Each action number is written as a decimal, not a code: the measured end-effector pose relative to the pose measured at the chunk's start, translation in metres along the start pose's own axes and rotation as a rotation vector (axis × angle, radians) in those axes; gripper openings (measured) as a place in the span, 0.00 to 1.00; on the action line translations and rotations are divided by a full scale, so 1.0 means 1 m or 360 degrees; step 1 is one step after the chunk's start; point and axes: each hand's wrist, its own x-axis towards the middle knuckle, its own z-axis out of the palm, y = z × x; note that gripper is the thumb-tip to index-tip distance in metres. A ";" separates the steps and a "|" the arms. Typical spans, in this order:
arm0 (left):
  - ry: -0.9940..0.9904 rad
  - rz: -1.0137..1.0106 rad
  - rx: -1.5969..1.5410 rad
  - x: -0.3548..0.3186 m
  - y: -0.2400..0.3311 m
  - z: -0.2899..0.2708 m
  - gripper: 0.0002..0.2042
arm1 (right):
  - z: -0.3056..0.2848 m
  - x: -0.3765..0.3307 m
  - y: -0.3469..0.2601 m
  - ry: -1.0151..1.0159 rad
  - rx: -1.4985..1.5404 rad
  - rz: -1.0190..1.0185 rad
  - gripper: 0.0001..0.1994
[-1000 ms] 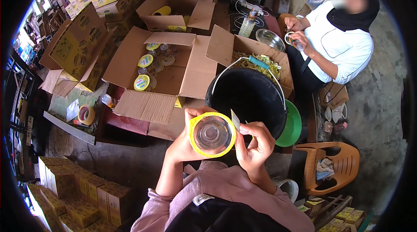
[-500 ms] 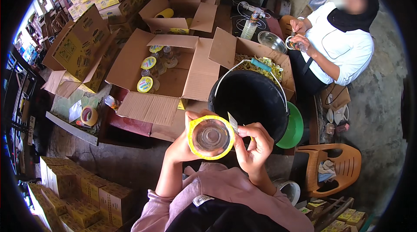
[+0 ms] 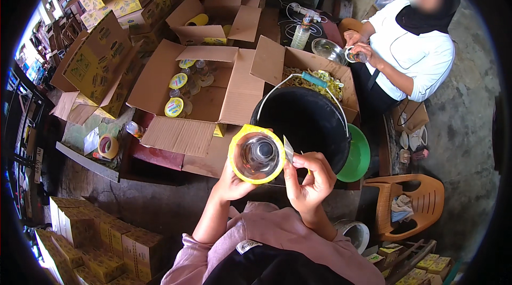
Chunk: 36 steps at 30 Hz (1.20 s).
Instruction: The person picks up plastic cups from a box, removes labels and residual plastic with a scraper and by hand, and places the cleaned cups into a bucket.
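Head view: both hands, left [image 3: 230, 182] and right [image 3: 309, 181], grip a yellow-banded clear jar [image 3: 257, 154] above a black bucket [image 3: 306, 122].

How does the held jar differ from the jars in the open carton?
The held jar is up in both hands, left hand under it and right hand at its label edge; the carton jars stand untouched in the open carton. The held jar shows a clear glass end ringed by yellow; several carton jars show a yellow, printed top. Both kinds carry yellow.
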 end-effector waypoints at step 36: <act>-0.0081 0.0035 -0.0244 0.004 -0.028 0.105 0.37 | -0.100 0.002 0.017 -0.0013 -0.0103 -0.0127 0.10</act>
